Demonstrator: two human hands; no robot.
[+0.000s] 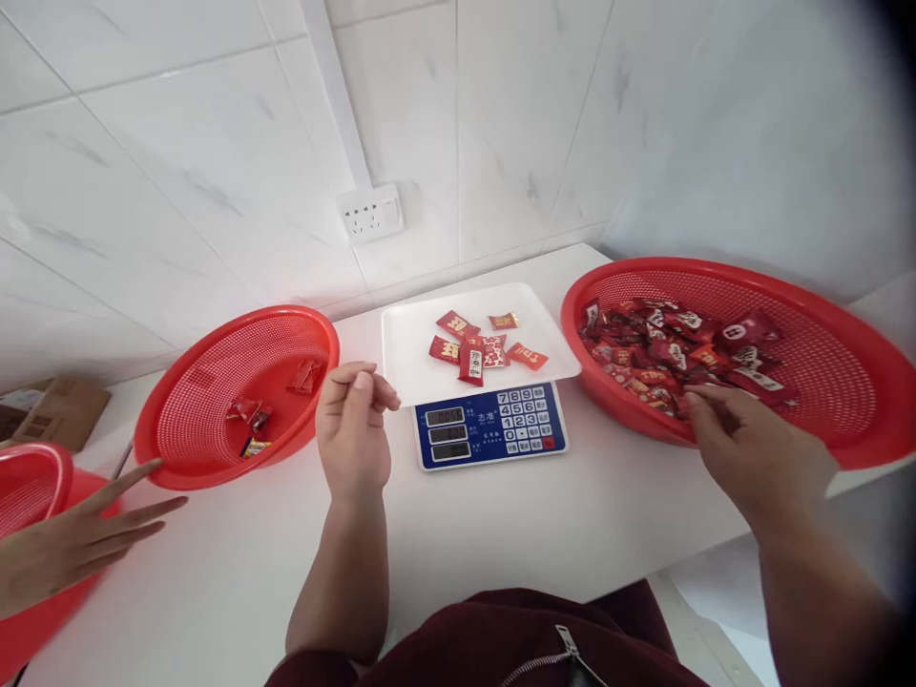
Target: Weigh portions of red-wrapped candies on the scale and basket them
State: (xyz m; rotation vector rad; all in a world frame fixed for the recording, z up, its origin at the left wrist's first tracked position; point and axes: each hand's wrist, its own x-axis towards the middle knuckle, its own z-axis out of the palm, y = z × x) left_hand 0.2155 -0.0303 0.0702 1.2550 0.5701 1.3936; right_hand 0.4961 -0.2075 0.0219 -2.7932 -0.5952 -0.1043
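Observation:
Several red wrapped candies (472, 360) and a small gold-and-red one (503, 321) lie on the white tray (407, 329) of a digital scale (493, 426). My left hand (356, 425) is beside the tray's left edge, its fingers curled in with nothing visible in them. Over the near rim of the right-hand red basket (851, 363), my right hand (759, 458) has thumb and fingers pinched together at the heap of wrapped candies (665, 348). Whatever is between those fingertips is too hidden to name.
Another red basket (207, 382) holds a few wrapped candies. At far left, another person's hand (78, 544) reaches over a further red basket (43, 477). A cardboard box (61, 410) sits behind. The white table (487, 525) meets a tiled wall with a socket (370, 213).

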